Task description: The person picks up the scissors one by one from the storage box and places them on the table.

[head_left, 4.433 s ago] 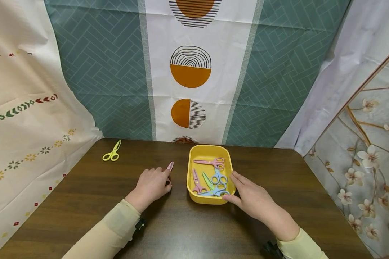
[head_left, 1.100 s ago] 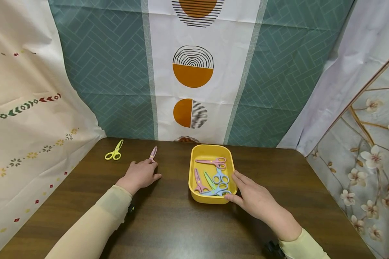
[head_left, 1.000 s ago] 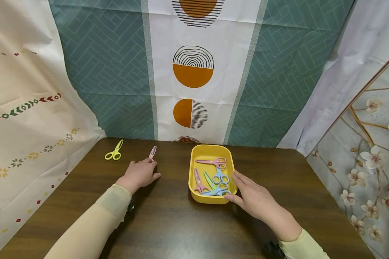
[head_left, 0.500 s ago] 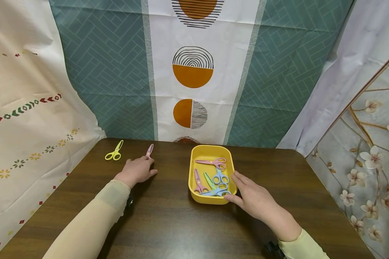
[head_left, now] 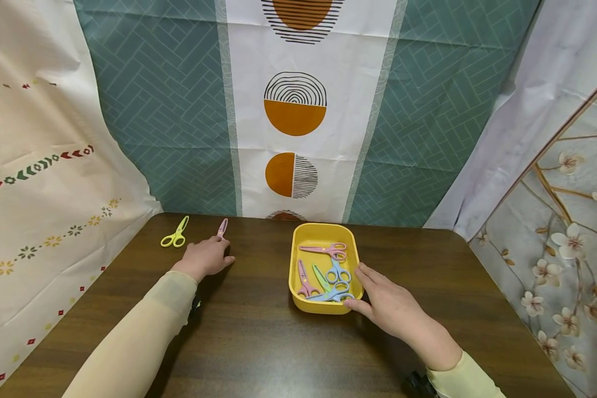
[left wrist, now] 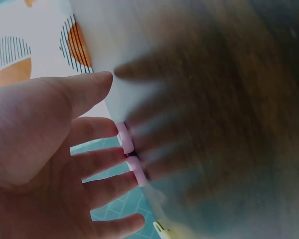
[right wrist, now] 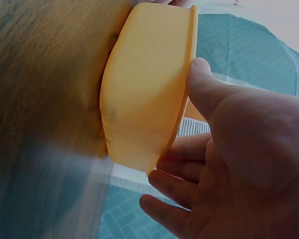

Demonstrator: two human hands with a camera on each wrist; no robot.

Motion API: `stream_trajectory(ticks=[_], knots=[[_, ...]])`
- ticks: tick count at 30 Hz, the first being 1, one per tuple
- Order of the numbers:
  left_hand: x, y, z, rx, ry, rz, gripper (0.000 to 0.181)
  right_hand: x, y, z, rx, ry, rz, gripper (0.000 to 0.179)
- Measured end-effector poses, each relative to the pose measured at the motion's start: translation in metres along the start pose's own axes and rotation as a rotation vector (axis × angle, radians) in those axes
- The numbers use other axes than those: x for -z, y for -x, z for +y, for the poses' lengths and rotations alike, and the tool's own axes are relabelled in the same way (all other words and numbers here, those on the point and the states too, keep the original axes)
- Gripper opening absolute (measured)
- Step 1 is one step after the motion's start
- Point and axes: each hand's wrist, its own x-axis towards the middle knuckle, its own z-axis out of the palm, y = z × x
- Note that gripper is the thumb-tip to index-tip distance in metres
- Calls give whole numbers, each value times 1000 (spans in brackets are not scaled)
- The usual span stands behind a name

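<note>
My left hand (head_left: 206, 258) reaches to the back left of the table, with straight fingers touching the finger loops of pink scissors (head_left: 223, 228). In the left wrist view the fingertips press against the two pink loops (left wrist: 124, 137), the thumb standing apart. Just left of this hand lie yellow-green scissors (head_left: 176, 235). My right hand (head_left: 393, 307) rests at the near right corner of a yellow tray (head_left: 323, 308), thumb at the rim and loosely extended fingers along its right side. Inside are pink scissors (head_left: 323, 250), blue scissors (head_left: 339, 271) and green scissors (head_left: 320, 278), several in all.
The dark wooden table (head_left: 268, 348) has its back edge against a patterned curtain (head_left: 298, 182). A cream cloth (head_left: 55, 221) hangs along the left, and a floral cloth (head_left: 557, 287) on the right.
My left hand has slid the pink scissors leftward and back over the table, from beside the tray to near the yellow-green scissors. The right hand and tray have hardly moved.
</note>
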Motion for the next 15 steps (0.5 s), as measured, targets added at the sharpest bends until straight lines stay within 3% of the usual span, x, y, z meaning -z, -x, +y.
stream_trajectory(ticks=[15], knots=[[2,-6,-14,32,10,-8,59,1,0,0,0,-9,-12,90]])
